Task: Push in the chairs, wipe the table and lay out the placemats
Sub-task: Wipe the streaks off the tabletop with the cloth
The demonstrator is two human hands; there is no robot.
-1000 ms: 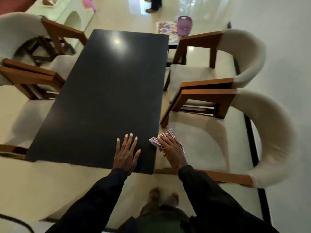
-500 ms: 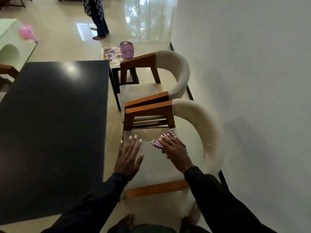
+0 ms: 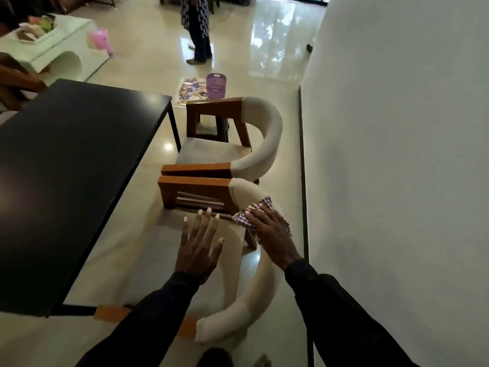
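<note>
The black table (image 3: 74, 165) fills the left of the head view. Two cream chairs with wooden arms stand to its right: a near chair (image 3: 246, 197) and a far chair (image 3: 267, 133). My left hand (image 3: 198, 247) hovers above the near chair's seat with its fingers spread straight. My right hand (image 3: 272, 234) holds a checked cloth (image 3: 254, 213) against the near chair's curved backrest. A floral placemat (image 3: 189, 91) lies on a stool beyond the far chair.
A purple basket (image 3: 216, 85) sits by the placemat. A white wall (image 3: 397, 154) runs close along the right of the chairs. A person (image 3: 197, 27) stands on the tiled floor at the back. A white cabinet (image 3: 53, 51) is at the far left.
My view has swung right from the table to the chairs. Both hands left the table's edge. The right hand, still holding the cloth, moved from the seat to the near chair's backrest.
</note>
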